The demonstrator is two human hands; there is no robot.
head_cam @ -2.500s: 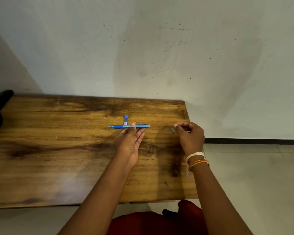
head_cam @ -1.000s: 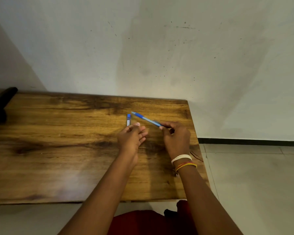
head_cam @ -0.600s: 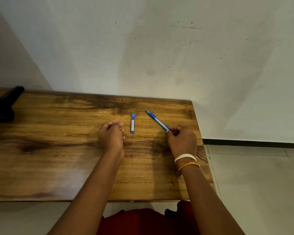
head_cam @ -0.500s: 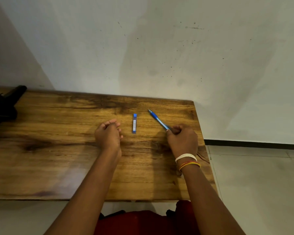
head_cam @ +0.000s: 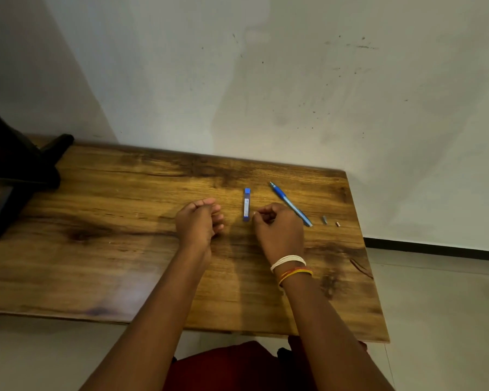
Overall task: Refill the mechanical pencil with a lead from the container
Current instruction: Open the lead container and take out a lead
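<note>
I see the blue plastic mechanical pencil point(head_cam: 290, 204) lying free on the wooden table point(head_cam: 102, 249). My right hand point(head_cam: 277, 230), fingers curled emptily, nears the slim blue lead container point(head_cam: 246, 205); my left hand point(head_cam: 198, 221) rests relaxed. Next I judge: pick up and open the container.

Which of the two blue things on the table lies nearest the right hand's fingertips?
The lead container, straight and short, beside the right hand; the mechanical pencil lies diagonally farther right.
</note>
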